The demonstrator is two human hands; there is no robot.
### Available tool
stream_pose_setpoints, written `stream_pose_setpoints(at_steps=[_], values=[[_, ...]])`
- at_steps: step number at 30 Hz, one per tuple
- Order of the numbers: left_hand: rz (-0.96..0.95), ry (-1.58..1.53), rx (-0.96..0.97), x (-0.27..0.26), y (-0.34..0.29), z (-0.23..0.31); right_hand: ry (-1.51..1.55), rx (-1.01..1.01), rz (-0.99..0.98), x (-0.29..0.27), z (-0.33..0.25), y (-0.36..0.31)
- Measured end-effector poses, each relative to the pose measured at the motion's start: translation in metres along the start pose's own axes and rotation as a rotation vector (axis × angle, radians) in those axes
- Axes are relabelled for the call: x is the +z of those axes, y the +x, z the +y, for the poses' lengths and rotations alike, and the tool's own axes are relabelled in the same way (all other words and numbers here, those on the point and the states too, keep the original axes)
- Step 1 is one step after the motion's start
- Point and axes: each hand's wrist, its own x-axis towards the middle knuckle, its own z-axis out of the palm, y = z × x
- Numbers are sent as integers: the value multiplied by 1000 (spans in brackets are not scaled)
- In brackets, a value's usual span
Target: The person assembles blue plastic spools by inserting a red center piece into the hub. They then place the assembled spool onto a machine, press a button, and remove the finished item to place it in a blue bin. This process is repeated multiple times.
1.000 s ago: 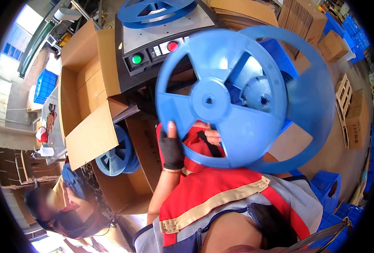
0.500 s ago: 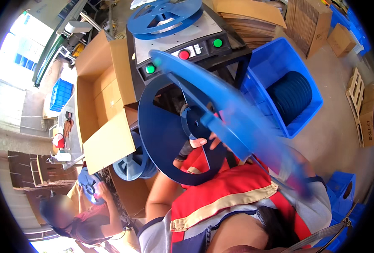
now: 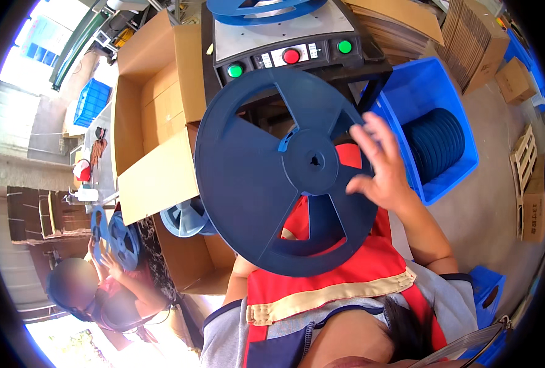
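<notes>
A dark blue plastic reel (image 3: 242, 159) is in front of my chest, its round face turned up toward me. At its centre is a hub with a small keyed hole, and wide cutouts surround it. Part of a second blue disc shows through the lower cutout. My right hand (image 3: 380, 162) is at the reel's right side, fingers spread and holding nothing; whether a fingertip touches the rim I cannot tell. The reel hides my left hand; only a bit of that forearm shows below its lower left rim.
Beyond the reel stands a machine (image 3: 272, 40) with green and red buttons and another blue reel (image 3: 266, 15) on top. An open carton (image 3: 156, 178) is left, a blue bin (image 3: 432, 73) with stacked dark discs right. At lower left a co-worker handles blue reel parts (image 3: 124, 242).
The blurred, tilted disc in my right hand now lies flat over the reel half my left hand was in. My right hand has let go and spread its fingers.
</notes>
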Motion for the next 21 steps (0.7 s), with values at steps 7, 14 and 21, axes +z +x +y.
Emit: stream_pose_setpoints(at_steps=[7,14,21], values=[[-277,-77,36,32,94,0,283,74,-623,0,19,50],[-248,196,-5,44,99,15,1330,569,-431,13,18,17],[-245,167,-77,47,96,18,1403,687,-392,18,12,13]])
